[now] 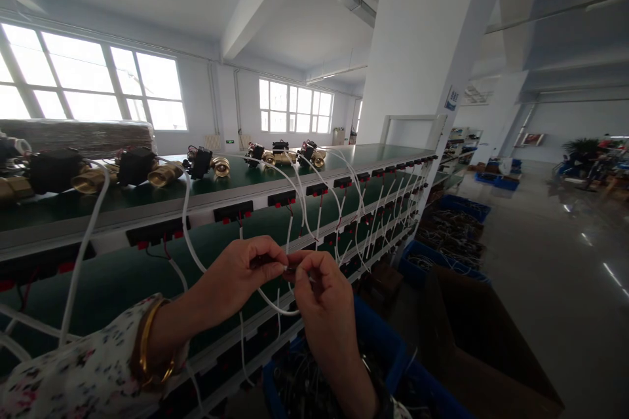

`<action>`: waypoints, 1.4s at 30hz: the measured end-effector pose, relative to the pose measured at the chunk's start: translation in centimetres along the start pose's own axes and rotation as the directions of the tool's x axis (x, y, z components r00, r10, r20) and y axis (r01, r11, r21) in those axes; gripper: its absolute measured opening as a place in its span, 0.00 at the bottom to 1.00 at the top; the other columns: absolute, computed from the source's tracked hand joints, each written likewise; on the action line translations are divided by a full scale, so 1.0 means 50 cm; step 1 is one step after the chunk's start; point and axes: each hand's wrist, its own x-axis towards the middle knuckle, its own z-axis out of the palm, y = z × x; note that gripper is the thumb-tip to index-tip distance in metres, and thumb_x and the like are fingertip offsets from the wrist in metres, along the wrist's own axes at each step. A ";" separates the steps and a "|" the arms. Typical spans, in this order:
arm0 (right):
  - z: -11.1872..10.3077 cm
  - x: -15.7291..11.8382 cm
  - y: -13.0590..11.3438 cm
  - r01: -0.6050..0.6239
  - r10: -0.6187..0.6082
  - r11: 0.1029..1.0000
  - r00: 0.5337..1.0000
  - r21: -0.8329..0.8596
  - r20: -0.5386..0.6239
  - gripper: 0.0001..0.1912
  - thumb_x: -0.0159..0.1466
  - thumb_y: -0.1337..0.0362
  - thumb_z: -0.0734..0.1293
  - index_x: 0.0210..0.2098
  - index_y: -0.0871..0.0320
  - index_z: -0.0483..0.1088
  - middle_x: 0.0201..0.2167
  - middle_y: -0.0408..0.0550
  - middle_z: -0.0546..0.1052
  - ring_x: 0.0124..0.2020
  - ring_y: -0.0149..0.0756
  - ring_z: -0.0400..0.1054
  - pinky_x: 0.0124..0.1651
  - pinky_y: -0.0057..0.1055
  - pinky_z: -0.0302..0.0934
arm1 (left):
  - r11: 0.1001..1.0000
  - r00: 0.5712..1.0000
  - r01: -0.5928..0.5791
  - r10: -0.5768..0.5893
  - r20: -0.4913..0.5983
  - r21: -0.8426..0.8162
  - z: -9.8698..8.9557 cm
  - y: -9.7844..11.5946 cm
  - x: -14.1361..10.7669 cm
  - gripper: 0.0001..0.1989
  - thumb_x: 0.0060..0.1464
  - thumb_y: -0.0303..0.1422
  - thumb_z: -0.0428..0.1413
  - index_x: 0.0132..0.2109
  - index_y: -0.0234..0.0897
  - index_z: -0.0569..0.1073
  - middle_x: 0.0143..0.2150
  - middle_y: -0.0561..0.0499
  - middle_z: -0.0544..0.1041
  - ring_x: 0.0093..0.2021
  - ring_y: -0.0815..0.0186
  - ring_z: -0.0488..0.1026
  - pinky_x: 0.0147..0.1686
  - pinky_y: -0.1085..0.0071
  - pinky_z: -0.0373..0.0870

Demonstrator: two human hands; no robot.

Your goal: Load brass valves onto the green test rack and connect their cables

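Note:
My left hand (236, 275) and my right hand (327, 298) meet at the middle of the view, in front of the rack's upper edge. Both are closed in a pinch, fingertips nearly touching. Between them is the end of a white cable (278, 306), whose loop hangs below and runs behind my left hand; the fingers cover most of the tip. Another stretch of white cable (185, 209) climbs to a brass valve (164, 173) with a black actuator (136, 165) on the top shelf (246, 186). Black terminal clips (233, 211) with red tabs line the shelf edge.
More brass valves (221, 167) with black actuators stand along the shelf. Several white cables hang from the clips. Below right are blue bins (378, 334) of cabled parts and an open cardboard box (491, 334). A white pillar (417, 46) rises behind the rack's far end.

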 end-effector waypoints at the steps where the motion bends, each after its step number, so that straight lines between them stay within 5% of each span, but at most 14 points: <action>1: 0.000 0.000 0.000 -0.001 0.001 1.000 1.000 0.004 0.001 0.05 0.58 0.70 0.60 0.27 0.56 0.61 0.34 0.48 0.74 0.31 0.32 0.68 0.32 0.28 0.65 | 1.000 1.000 0.003 -0.003 0.000 0.001 0.000 0.000 0.000 0.06 0.51 0.33 0.52 0.33 0.35 0.71 0.29 0.54 0.70 0.29 0.71 0.65 0.30 0.75 0.60; 9: 0.002 -0.005 0.006 0.044 -0.046 0.995 0.999 -0.086 -0.017 0.05 0.58 0.71 0.59 0.26 0.56 0.61 0.34 0.47 0.73 0.31 0.32 0.67 0.31 0.27 0.63 | 0.999 1.000 -0.014 0.015 0.012 -0.036 0.001 -0.002 -0.005 0.06 0.52 0.33 0.53 0.32 0.35 0.71 0.31 0.54 0.70 0.31 0.71 0.66 0.32 0.75 0.61; 18: -0.005 -0.022 0.031 0.025 -0.022 0.996 0.999 -0.084 0.042 0.04 0.60 0.65 0.61 0.29 0.56 0.65 0.36 0.48 0.74 0.33 0.33 0.68 0.34 0.27 0.62 | 0.981 0.988 -0.146 0.151 -0.032 0.126 0.016 -0.012 -0.011 0.05 0.53 0.29 0.53 0.31 0.34 0.72 0.32 0.52 0.68 0.30 0.71 0.66 0.30 0.74 0.62; 21: -0.033 -0.022 0.066 0.001 -0.009 0.998 0.993 0.068 0.114 0.08 0.59 0.58 0.64 0.33 0.55 0.70 0.48 0.51 0.71 0.48 0.40 0.66 0.47 0.31 0.61 | 0.920 0.948 -0.266 0.195 0.252 0.288 -0.004 -0.011 -0.027 0.04 0.53 0.30 0.53 0.36 0.37 0.73 0.37 0.51 0.72 0.37 0.67 0.70 0.41 0.69 0.64; 23: -0.063 -0.011 0.104 -0.025 0.016 0.980 0.999 0.198 0.047 0.13 0.58 0.53 0.64 0.38 0.54 0.70 0.55 0.51 0.65 0.56 0.44 0.58 0.53 0.36 0.57 | 0.832 0.852 -0.404 0.192 0.487 0.380 -0.042 -0.005 -0.030 0.11 0.54 0.34 0.54 0.45 0.42 0.71 0.47 0.50 0.72 0.49 0.61 0.67 0.55 0.60 0.55; 24: -0.078 -0.003 0.127 -0.054 0.063 0.967 0.998 0.247 -0.028 0.16 0.58 0.51 0.64 0.39 0.55 0.71 0.55 0.52 0.66 0.57 0.45 0.58 0.54 0.38 0.56 | 0.778 0.844 -0.441 0.189 0.503 0.448 -0.069 -0.002 -0.026 0.15 0.55 0.37 0.54 0.50 0.45 0.68 0.53 0.50 0.68 0.55 0.59 0.62 0.58 0.57 0.49; 25: -0.090 0.007 0.151 -0.096 0.132 0.954 0.985 0.283 -0.109 0.17 0.57 0.50 0.65 0.38 0.55 0.71 0.52 0.53 0.68 0.55 0.45 0.60 0.52 0.39 0.58 | 0.717 0.880 -0.432 0.201 0.432 0.547 -0.101 0.000 -0.016 0.20 0.55 0.39 0.52 0.55 0.46 0.64 0.59 0.49 0.63 0.60 0.57 0.56 0.60 0.54 0.46; 27: -0.104 0.030 0.192 -0.183 0.258 0.933 0.941 0.311 -0.218 0.18 0.54 0.48 0.67 0.32 0.57 0.71 0.40 0.52 0.75 0.45 0.43 0.67 0.45 0.38 0.63 | 0.580 0.955 -0.213 0.294 0.042 0.786 -0.173 -0.003 0.021 0.21 0.59 0.39 0.47 0.59 0.42 0.59 0.64 0.47 0.54 0.63 0.55 0.47 0.59 0.53 0.47; 29: -0.092 0.052 0.218 -0.244 0.309 0.922 0.931 0.300 -0.194 0.17 0.52 0.49 0.68 0.29 0.58 0.70 0.30 0.49 0.75 0.35 0.39 0.69 0.37 0.35 0.65 | 0.398 0.880 0.056 0.413 -0.234 0.916 -0.242 -0.017 0.075 0.23 0.60 0.34 0.44 0.61 0.33 0.55 0.64 0.40 0.50 0.64 0.50 0.43 0.59 0.47 0.41; 31: -0.057 0.075 0.229 -0.261 0.292 0.934 0.951 0.244 -0.101 0.17 0.52 0.50 0.69 0.31 0.58 0.69 0.29 0.47 0.73 0.30 0.37 0.68 0.34 0.34 0.65 | 0.187 0.904 0.135 0.379 -0.198 0.973 -0.292 -0.037 0.134 0.26 0.56 0.32 0.51 0.60 0.30 0.57 0.62 0.36 0.56 0.62 0.46 0.48 0.58 0.44 0.39; 34: 0.016 0.108 0.239 -0.194 0.204 0.975 0.975 0.111 -0.085 0.20 0.51 0.53 0.69 0.38 0.58 0.67 0.37 0.50 0.72 0.36 0.39 0.68 0.36 0.34 0.64 | 0.055 0.937 0.142 0.313 -0.152 0.988 -0.319 -0.058 0.205 0.15 0.50 0.32 0.57 0.45 0.28 0.72 0.44 0.38 0.73 0.50 0.50 0.64 0.57 0.45 0.40; 38: 0.073 0.125 0.273 -0.205 0.199 0.976 0.977 0.076 0.076 0.24 0.52 0.54 0.69 0.44 0.59 0.65 0.38 0.52 0.73 0.41 0.42 0.67 0.40 0.36 0.63 | 0.027 0.932 0.089 0.349 -0.092 0.996 -0.292 -0.056 0.260 0.13 0.47 0.33 0.58 0.39 0.29 0.73 0.37 0.41 0.74 0.44 0.56 0.66 0.56 0.52 0.47; 42: 0.030 0.078 0.312 -0.294 0.269 0.950 0.942 0.108 0.200 0.19 0.56 0.52 0.65 0.40 0.61 0.68 0.25 0.46 0.72 0.31 0.38 0.68 0.38 0.35 0.62 | 0.040 0.947 -0.020 0.321 0.006 0.999 -0.247 -0.049 0.296 0.12 0.51 0.29 0.56 0.44 0.30 0.72 0.36 0.44 0.75 0.40 0.61 0.68 0.51 0.58 0.55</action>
